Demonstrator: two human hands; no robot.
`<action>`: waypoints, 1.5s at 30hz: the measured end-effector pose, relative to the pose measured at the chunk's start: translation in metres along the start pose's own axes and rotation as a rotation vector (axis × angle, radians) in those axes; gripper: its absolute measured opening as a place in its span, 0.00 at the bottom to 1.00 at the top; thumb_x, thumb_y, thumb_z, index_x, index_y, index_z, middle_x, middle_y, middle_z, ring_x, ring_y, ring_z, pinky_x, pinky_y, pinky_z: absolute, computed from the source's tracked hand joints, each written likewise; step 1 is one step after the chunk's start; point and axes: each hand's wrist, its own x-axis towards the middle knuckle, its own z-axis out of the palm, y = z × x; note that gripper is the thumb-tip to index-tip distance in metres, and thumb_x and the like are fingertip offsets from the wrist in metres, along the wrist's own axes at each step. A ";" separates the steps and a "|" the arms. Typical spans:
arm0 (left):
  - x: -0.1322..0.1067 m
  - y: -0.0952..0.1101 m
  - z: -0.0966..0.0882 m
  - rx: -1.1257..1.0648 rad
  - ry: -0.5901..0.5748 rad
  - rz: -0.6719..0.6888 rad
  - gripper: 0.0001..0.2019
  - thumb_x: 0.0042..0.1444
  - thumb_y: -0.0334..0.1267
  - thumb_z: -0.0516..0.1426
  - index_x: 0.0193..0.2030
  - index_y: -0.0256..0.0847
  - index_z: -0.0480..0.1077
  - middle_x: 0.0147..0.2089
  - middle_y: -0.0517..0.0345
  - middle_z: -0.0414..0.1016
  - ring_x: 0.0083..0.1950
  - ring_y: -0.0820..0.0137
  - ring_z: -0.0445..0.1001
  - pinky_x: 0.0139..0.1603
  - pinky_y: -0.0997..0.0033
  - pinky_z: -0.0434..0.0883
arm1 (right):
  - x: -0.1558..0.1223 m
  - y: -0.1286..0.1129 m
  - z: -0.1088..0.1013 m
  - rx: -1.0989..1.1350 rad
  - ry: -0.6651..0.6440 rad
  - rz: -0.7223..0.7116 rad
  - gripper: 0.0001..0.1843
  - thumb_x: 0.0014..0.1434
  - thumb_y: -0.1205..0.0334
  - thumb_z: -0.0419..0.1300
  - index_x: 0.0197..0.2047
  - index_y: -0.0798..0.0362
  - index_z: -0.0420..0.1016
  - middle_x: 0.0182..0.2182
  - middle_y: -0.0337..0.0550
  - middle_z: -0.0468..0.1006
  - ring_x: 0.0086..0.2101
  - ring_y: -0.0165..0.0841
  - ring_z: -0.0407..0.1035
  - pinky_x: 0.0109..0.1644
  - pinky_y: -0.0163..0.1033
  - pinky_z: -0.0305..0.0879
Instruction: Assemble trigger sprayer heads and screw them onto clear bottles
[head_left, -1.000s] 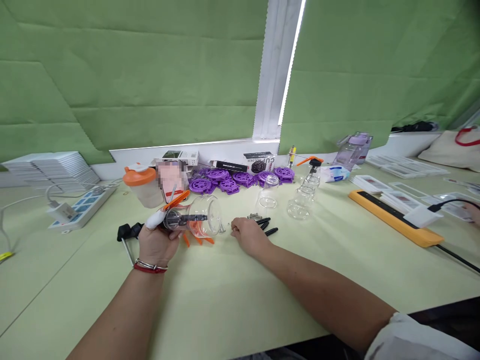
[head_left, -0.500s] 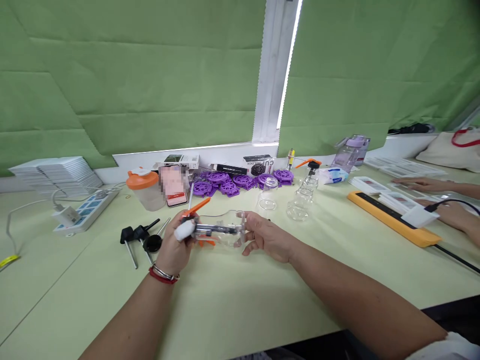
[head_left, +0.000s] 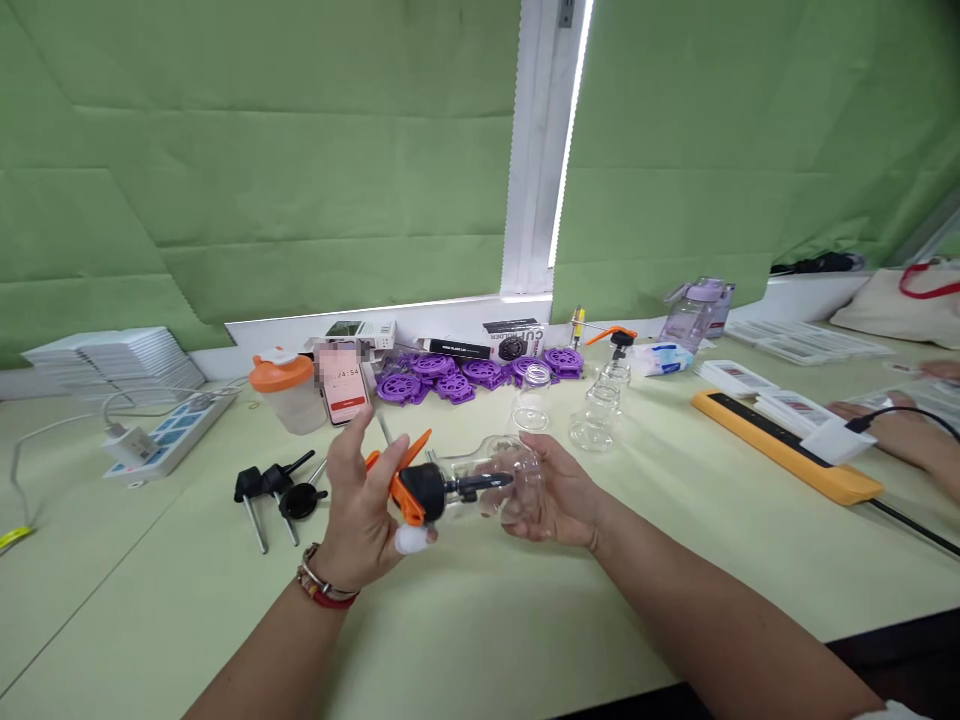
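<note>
A clear glass bottle [head_left: 487, 475] lies sideways between my two hands, its black and orange top [head_left: 420, 492] pointing left. A dark tube runs from the top into the bottle. My right hand [head_left: 566, 495] is wrapped round the base end. At the top, my left hand [head_left: 364, 500] has its thumb, with a white wrap, below and its index finger above, near an orange lever; another finger is raised. A thin metal rod sticks up behind the left fingers. Exact finger contact on the far side of the top is hidden.
Black pieces with metal rods [head_left: 274, 490] lie left. Behind are a shaker cup [head_left: 289, 395], a phone [head_left: 346, 385], purple wheel-like parts [head_left: 435, 370], a glass jar [head_left: 532, 400] and another glass bottle [head_left: 600, 405]. An orange power strip [head_left: 787, 450] lies right, near another person's hand [head_left: 892, 425].
The bottle has shifted right and its top now faces more toward me. My left fingers have loosened and spread; my right hand has closed further round the base. The phone's screen has lit up differently.
</note>
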 end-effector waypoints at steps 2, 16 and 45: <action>0.000 0.005 -0.004 0.064 0.006 0.034 0.35 0.26 0.60 0.66 0.45 0.48 0.72 0.60 0.46 0.62 0.60 0.46 0.58 0.61 0.43 0.49 | -0.002 0.001 -0.002 -0.004 -0.014 0.071 0.31 0.54 0.35 0.44 0.42 0.56 0.66 0.28 0.48 0.77 0.16 0.30 0.67 0.12 0.27 0.46; -0.002 0.027 -0.008 -0.143 0.145 -0.178 0.11 0.52 0.44 0.53 0.36 0.45 0.74 0.31 0.53 0.72 0.33 0.62 0.68 0.33 0.65 0.65 | -0.015 0.011 0.018 -0.679 0.011 -0.661 0.41 0.39 0.57 0.70 0.56 0.45 0.59 0.59 0.48 0.55 0.55 0.38 0.56 0.57 0.45 0.54; 0.017 0.026 0.000 -0.297 -0.213 -0.897 0.19 0.55 0.50 0.50 0.21 0.39 0.64 0.17 0.61 0.63 0.17 0.75 0.60 0.15 0.78 0.57 | -0.011 0.012 0.017 -1.911 0.237 -1.179 0.27 0.51 0.62 0.61 0.54 0.52 0.62 0.50 0.53 0.64 0.54 0.43 0.56 0.55 0.52 0.60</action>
